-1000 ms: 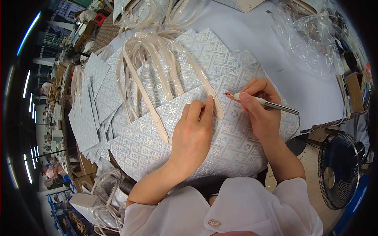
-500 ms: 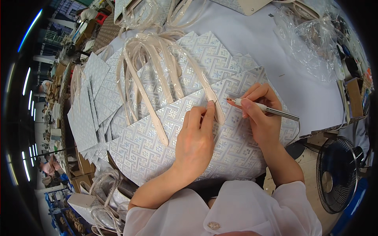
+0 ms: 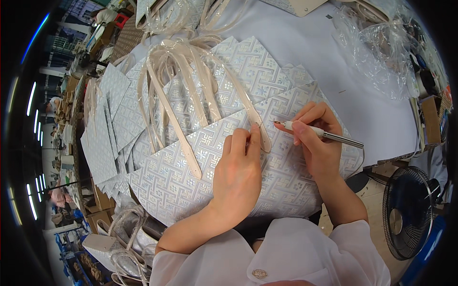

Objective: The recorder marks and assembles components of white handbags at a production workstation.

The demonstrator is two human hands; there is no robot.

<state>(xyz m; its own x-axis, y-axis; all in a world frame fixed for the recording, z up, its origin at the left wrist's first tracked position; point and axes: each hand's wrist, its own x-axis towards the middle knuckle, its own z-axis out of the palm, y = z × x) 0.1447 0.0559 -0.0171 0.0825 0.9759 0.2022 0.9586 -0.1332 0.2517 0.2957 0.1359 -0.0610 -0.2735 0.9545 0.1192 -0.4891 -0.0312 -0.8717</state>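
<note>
A silvery-white patterned panel (image 3: 186,205) lies before me on a stack of similar panels. Across its upper edge runs a beige bag handle in clear wrap, its two flat ends on the panel: the left end (image 3: 192,164) lies free. My left hand (image 3: 237,174) presses the right end (image 3: 257,125) down with a fingertip, the other fingers curled. Beside that end, my right hand (image 3: 322,138) grips a pen-shaped tool (image 3: 341,138) with a white grip, a silver barrel and a dark reddish tip. The tip is just right of the handle end, and I cannot tell whether it touches the panel.
More wrapped handles (image 3: 183,55) are heaped beyond the panel. Crumpled clear plastic (image 3: 377,57) lies on the white table cover (image 3: 377,124) at the far right. A black fan (image 3: 408,214) stands at the lower right, and finished-looking bags (image 3: 129,238) sit at the lower left.
The panel and handle have shifted very slightly to the left in the picture. Both hands keep nearly the same place and hold.
</note>
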